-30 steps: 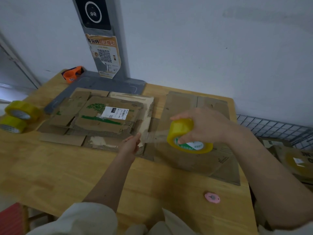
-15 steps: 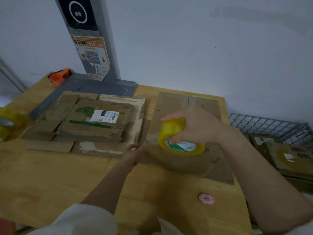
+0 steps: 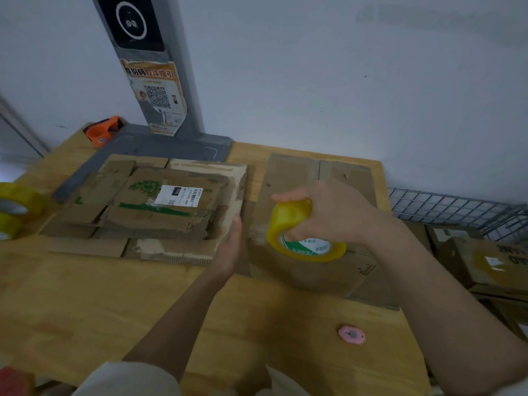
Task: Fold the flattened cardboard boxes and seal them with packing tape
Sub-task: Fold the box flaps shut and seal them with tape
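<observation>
The right hand (image 3: 337, 212) has its grip curled round the yellow tape roll (image 3: 303, 238) above the flattened box (image 3: 311, 267) on the table (image 3: 114, 295), the left hand (image 3: 230, 247) straight-fingered beside it; the tape looks light, sticky and best held by the rim.
</observation>
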